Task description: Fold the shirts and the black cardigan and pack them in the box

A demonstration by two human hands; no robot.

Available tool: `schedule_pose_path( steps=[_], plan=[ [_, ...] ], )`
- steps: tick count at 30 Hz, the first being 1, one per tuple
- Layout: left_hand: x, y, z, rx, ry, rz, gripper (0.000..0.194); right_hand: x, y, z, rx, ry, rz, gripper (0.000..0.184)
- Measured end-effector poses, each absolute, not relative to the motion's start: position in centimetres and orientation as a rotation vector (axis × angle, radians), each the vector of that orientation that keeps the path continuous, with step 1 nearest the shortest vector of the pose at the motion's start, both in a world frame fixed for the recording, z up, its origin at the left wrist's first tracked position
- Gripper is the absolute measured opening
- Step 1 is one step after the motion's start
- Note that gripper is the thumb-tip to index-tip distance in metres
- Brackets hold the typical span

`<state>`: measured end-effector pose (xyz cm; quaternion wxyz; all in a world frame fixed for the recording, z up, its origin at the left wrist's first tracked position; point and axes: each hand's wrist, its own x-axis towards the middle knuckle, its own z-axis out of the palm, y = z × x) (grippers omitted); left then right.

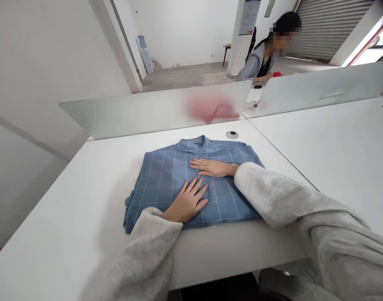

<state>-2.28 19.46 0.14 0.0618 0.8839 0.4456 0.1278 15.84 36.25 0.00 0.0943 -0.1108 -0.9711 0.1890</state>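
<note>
A blue checked shirt (pixel 166 179) lies folded into a rough rectangle on the white table (pixel 69 200), its collar at the far side. My left hand (pixel 188 200) rests on the middle of the shirt with its fingers spread. Just beyond it, my right hand (pixel 213 167) lies flat on the cloth below the collar, fingers pointing left. Neither hand grips the fabric. Light grey fuzzy sleeves cover both forearms, and the right one hides part of the shirt's right edge.
Frosted glass dividers (pixel 141 113) run along the table's far edge, with a blurred red shape behind one. A round cable grommet (pixel 232 134) sits beyond the collar. A person (pixel 257 62) sits past the dividers. A water dispenser (pixel 145 54) stands at the back.
</note>
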Motion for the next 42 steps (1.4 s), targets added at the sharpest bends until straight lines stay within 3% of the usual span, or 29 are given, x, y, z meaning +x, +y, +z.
schedule_pose_path(
  steps=[8,17,25,33,42],
  plan=[
    [-2.1,19.5,-0.6,2.736,1.468,0.4,0.053,13.6,40.7,-0.3,-0.19,-2.943,0.176,0.054],
    [-2.2,19.4,-0.7,2.759,1.489,0.365,0.055,13.1,45.6,0.8,-0.798,-2.797,-0.086,0.058],
    [-2.1,19.4,-0.8,2.737,1.504,0.369,0.056,11.6,39.6,0.7,-0.23,-2.923,-0.131,0.06],
    [-1.9,19.2,-0.4,2.761,1.497,0.356,0.055,10.6,43.6,-1.4,-0.762,-2.867,0.232,0.06],
    [-2.4,19.2,0.3,2.68,1.562,0.287,0.057,9.3,43.7,0.1,-1.208,-2.515,-0.002,0.058]
  ],
)
